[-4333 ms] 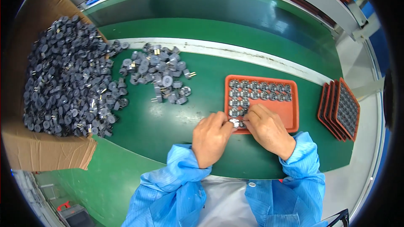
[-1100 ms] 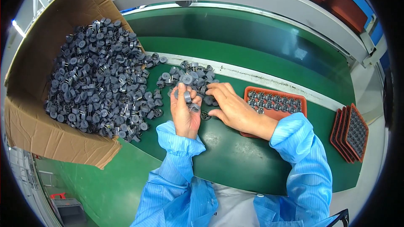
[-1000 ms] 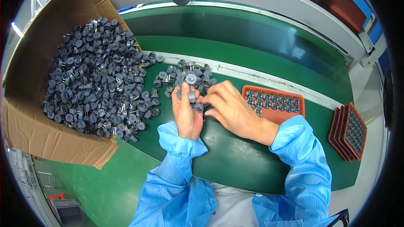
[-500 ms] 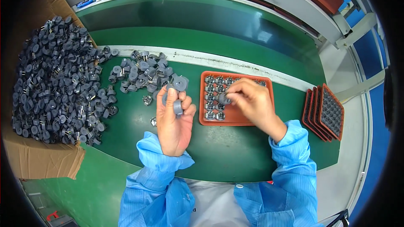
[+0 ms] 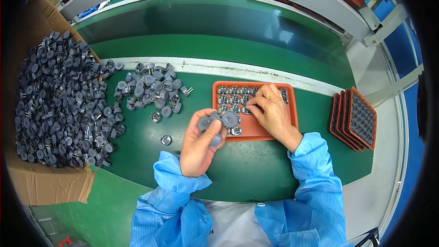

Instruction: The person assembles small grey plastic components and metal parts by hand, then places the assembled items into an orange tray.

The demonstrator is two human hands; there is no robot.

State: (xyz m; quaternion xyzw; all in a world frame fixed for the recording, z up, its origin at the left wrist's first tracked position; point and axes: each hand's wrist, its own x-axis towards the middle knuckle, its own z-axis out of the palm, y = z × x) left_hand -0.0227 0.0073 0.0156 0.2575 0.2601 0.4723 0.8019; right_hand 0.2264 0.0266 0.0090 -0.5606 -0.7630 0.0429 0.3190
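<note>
Green matting covers the tabletop (image 5: 151, 164), with a conveyor belt running along its far edge. At the left edge an open cardboard box (image 5: 50, 185) spills a big heap of grey round parts (image 5: 59, 100), and a smaller loose pile (image 5: 151, 91) lies near the middle. Spare orange trays (image 5: 354, 119) stand stacked at the right edge. Before the person sits the orange tray (image 5: 256, 130), partly filled. The left hand (image 5: 201, 144) is curled, pinching several grey parts (image 5: 219, 120) beside the tray. The right hand (image 5: 272, 112) rests on the tray, its fingertips pressed together on one part. To seat a part well, I think each should go flat into its own pocket, pins down, row after row.
</note>
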